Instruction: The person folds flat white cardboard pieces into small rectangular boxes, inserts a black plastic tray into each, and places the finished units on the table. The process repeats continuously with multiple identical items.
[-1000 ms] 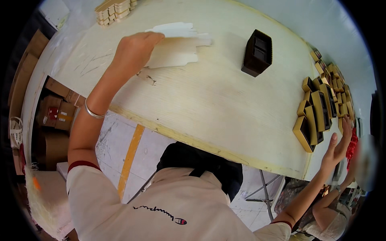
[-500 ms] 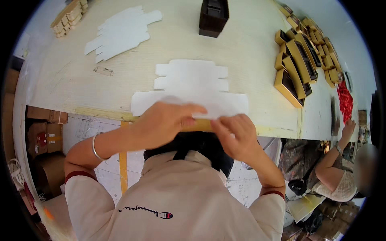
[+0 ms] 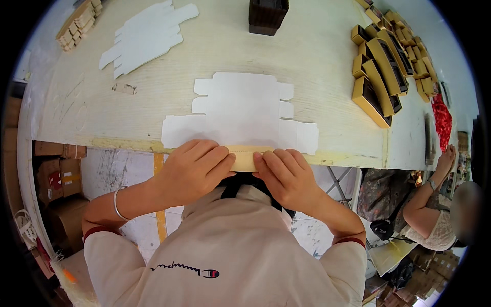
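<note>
Die-cut white carton blank (image 3: 240,115) lies flat at the desk's (image 3: 317,61) near edge, only its front flap bent under both hands (image 3: 192,171) (image 3: 289,179), fingers pressed closed on it; remaining panels look unfolded.

Pale wooden table (image 3: 317,61), near edge worn yellowish. Flat white die-cut box blank (image 3: 240,115) lying at near edge, centre. Stack of more white blanks (image 3: 146,36) far left. Small scrap (image 3: 124,88) just below it. Bundle of tan card pieces (image 3: 76,25) at far-left corner. Dark open box (image 3: 267,15) far centre. Gold boxes (image 3: 383,61) crowded along right side; red heap (image 3: 442,120) beyond them.
</note>
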Demonstrator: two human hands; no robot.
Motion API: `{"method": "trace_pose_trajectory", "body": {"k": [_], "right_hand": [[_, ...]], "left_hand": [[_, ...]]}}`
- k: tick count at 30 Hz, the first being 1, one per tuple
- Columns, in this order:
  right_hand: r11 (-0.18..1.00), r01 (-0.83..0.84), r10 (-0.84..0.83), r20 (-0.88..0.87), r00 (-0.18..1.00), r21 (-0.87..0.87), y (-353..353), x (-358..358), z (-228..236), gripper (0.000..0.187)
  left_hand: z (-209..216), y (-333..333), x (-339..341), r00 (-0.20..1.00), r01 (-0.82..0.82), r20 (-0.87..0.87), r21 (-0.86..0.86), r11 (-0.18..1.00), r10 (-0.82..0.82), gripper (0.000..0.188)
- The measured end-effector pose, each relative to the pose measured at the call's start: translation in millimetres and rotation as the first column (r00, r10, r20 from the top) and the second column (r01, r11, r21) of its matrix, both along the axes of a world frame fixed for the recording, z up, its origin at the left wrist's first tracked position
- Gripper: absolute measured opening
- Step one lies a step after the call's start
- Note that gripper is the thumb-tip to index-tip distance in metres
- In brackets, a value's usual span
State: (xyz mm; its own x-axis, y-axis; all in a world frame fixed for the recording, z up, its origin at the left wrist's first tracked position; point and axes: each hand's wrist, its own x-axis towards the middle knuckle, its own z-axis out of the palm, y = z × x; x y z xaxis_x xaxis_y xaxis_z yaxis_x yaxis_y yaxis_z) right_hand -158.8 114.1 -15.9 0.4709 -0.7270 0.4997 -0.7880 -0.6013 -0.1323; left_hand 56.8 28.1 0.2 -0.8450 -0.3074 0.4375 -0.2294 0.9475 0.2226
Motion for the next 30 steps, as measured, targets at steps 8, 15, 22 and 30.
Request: {"method": "trace_pose_trajectory", "body": {"k": [8, 15, 22, 30], "right_hand": [[0.83, -0.016, -0.12, 0.205, 0.971, 0.558, -42.7, -5.2, 30.7, 0.031], [0.49, -0.522, -0.561, 0.711, 0.423, 0.698, -38.0, -2.3, 34.1, 0.052], [0.94, -0.091, -0.023, 0.329, 0.944, 0.328, -14.2, -28.4, 39.4, 0.053], [0.984, -0.03, -0.001, 0.169, 0.986, 0.178, -3.1, -35.3, 12.2, 0.025]], "left_hand": [[17.5, -36.5, -21.0, 0.979, -0.135, 0.18, 0.206, 0.969, 0.099, 0.015], [29.6, -25.0, -19.1, 0.973, -0.218, 0.147, 0.364, 0.905, 0.176, 0.037], [25.0, -57.5, -21.9, 0.979, -0.195, 0.147, 0.5, 0.844, 0.139, 0.03], [19.7, -76.8, -44.4, 0.99, -0.009, 0.13, 0.39, 0.921, -0.046, 0.02]]}}
